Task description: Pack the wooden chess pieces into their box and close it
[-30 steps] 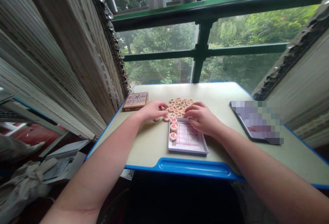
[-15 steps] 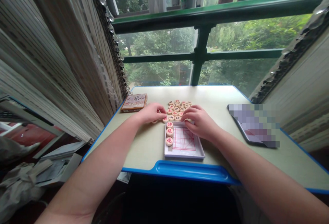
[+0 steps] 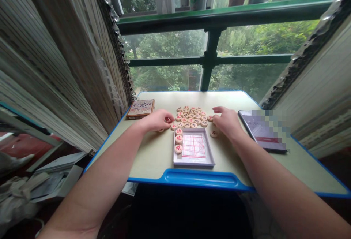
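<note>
Your pieces (image 3: pixel 189 116) lie bunched mid-counter (image 3: pixel 149 158), with a grip on either side.

The counter is pale with a blue rim, a blue trough (image 3: pixel 201 179) along your edge. Just beyond it sits a shallow white tray (image 3: pixel 193 145), red lines on its floor, three pieces down its left wall; the bunch lies just past its far wall. Your left grip (image 3: pixel 157 120) is curled narrow beside the bunch; you cannot tell whether it holds a piece. Your right grip (image 3: pixel 225 120) is loosely spread, one piece by its fingertips, another nearer you. A box (image 3: pixel 140 108) rests at the left edge, a tablet (image 3: pixel 260 129), partly blurred out, at the right. Ahead, a green-framed window (image 3: pixel 210 48) shows trees (image 3: pixel 170 45), between striped curtains (image 3: pixel 68 48).
</note>
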{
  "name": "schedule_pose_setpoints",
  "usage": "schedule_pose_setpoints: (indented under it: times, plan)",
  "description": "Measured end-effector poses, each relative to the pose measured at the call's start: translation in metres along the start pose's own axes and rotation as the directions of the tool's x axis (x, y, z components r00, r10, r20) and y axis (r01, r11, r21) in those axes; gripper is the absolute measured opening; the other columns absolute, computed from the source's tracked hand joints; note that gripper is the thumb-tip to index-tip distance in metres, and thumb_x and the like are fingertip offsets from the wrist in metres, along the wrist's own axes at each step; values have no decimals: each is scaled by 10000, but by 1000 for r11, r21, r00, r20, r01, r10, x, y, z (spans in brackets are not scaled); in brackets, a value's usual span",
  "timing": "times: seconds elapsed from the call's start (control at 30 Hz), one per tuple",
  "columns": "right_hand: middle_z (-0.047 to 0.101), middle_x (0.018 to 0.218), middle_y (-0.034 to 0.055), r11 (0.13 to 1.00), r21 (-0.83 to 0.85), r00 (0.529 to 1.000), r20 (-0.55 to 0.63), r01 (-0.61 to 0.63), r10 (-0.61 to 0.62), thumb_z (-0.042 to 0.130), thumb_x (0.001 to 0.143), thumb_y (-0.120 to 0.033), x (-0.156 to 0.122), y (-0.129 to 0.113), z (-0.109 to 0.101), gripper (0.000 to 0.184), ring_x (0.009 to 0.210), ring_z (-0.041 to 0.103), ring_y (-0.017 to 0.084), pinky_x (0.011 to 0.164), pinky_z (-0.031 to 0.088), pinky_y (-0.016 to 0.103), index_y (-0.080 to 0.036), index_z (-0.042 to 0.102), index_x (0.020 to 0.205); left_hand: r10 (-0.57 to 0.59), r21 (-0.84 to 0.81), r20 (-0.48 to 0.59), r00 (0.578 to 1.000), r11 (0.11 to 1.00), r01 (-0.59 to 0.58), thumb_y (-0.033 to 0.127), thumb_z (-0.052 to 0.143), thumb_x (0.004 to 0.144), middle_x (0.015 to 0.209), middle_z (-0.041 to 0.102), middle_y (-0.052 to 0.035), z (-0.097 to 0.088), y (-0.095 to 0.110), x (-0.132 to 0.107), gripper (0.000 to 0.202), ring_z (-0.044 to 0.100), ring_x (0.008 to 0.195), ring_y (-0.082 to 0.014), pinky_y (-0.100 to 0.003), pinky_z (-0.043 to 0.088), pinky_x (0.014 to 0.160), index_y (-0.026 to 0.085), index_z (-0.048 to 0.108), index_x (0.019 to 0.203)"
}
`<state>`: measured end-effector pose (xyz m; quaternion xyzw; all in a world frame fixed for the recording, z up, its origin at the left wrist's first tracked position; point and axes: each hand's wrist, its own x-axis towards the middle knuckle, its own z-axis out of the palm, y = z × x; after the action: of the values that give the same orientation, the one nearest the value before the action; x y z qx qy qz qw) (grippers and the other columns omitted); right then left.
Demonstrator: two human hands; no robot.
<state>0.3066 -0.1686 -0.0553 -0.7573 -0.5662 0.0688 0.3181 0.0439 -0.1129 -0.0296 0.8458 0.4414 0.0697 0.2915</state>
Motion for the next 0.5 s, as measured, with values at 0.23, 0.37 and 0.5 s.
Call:
schedule_pose_setpoints:
  times: [0.23, 0.37, 0.5]
  plan:
    - [682, 1100, 120, 980, -149, 987, 105, 135, -120, 495, 787, -199, -2, -5, 5, 336, 1105, 538, 281, 998, 363, 393, -142, 695, 1051, 115, 148, -244, 963, 986, -80, 191, 561, 743, 920, 688, -72, 11, 0, 8, 228, 628, 791, -175, -267, 492, 715, 144, 705, 912]
    - [698, 1037, 87, 959, -99, 962, 85, 267, -260, 473, 783, -142, -8, -8, 12, 311, 1043, 555, 235, 982, 372, 373, -171, 712, 981, 195, 158, -390, 900, 977, -143, 183, 557, 775, 948, 682, -75, 19, 0, 14, 205, 634, 839, -179, -294, 502, 800, 146, 696, 920]
    - [682, 1110, 46, 864, -13, 864, 44, 503, -502, 525, 812, -217, -17, -13, 20, 240, 1082, 532, 228, 1009, 355, 400, -235, 731, 933, 286, 79, -454, 844, 956, -282, 195, 589, 781, 965, 680, -67, 27, 4, 17, 185, 643, 831, -157, -281, 521, 803, 150, 684, 933]
